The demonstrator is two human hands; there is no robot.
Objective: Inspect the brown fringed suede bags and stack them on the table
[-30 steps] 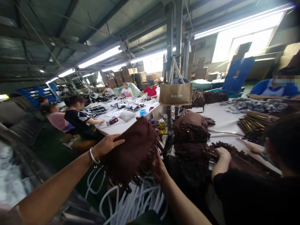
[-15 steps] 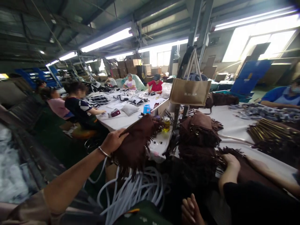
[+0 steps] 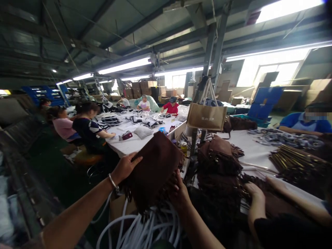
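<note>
White tubing (image 3: 142, 228) beneath brown piece (image 3: 155, 159)

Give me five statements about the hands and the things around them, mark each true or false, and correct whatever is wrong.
1. The left hand grips the brown fringed piece at its edge. True.
2. The right hand hangs well away from that piece. False: it is up against the piece's side, on the right of the picture.
3. The bracelet is worn on the right arm. False: it is on the left arm.
4. A tan bag hangs by its handles at the metal post. True.
5. White tubing shows below the held piece. True.
</note>
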